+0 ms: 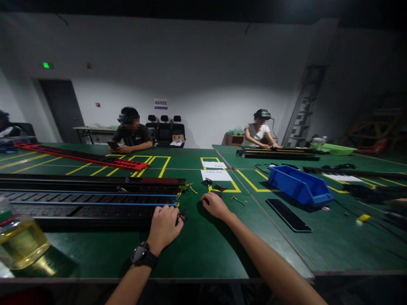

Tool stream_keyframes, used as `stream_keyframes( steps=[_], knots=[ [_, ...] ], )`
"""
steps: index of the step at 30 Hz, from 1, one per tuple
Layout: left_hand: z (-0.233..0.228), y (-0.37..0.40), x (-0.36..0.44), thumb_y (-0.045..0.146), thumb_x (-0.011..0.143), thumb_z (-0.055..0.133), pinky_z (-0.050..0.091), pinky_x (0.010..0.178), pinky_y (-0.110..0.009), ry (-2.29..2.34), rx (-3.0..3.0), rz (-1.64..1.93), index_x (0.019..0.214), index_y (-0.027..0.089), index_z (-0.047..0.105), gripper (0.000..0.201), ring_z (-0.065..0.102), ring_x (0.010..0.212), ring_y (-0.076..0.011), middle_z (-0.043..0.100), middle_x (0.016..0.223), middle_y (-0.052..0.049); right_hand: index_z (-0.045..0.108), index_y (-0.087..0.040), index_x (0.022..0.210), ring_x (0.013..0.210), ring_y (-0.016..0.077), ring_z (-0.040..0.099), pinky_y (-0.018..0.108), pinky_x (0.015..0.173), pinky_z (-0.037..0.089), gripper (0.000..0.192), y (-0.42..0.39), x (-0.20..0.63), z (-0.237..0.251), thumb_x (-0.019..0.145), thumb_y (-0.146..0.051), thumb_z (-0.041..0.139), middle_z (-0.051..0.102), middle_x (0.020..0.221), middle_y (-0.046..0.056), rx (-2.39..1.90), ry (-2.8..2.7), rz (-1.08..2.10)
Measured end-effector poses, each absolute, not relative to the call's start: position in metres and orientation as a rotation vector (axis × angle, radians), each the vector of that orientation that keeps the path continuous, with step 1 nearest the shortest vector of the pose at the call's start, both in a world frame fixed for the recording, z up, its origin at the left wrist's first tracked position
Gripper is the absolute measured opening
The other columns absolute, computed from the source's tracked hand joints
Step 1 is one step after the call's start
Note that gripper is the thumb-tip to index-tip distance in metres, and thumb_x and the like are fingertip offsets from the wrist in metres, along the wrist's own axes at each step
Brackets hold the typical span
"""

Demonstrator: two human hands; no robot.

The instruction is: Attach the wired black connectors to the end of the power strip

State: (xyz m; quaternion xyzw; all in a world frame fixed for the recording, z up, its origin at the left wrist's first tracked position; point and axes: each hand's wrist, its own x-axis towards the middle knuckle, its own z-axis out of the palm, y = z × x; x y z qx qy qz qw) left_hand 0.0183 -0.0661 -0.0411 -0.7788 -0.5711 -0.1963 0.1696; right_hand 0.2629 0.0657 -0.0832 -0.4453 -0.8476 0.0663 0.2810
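Left hand (164,226) curled on black rail's (95,205) end, right hand (215,205) closed beside it

Left side: long black slotted rail assemblies (89,199) lie across the green table (203,250), blocking passage; the left hand (164,226) rests at their end.
Near left corner: clear plastic bottle of yellow liquid (19,239).
Centre front: bare.
Right: flat black slab (288,214), blue plastic bin (299,185).
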Motion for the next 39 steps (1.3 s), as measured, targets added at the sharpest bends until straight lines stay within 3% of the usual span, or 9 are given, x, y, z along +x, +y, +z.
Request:
stream_keyframes(
  steps=[39],
  knots=[
    [-0.0434, -0.0652, 0.0176, 0.024, 0.092, 0.055, 0.038, 0.081, -0.043, -1.624, -2.214, -0.568, 0.084, 0.02, 0.069, 0.017, 0.063, 0.089, -0.027, 0.072, 0.087, -0.008, 0.072, -0.018, 0.097, 0.093, 0.0192, 0.065, 0.028, 0.083, 0.046, 0.016, 0.0648, 0.2641, -0.0831, 0.093, -0.013, 0.058, 0.071, 0.098, 0.007, -1.168, -2.263, 0.189]
  ],
)
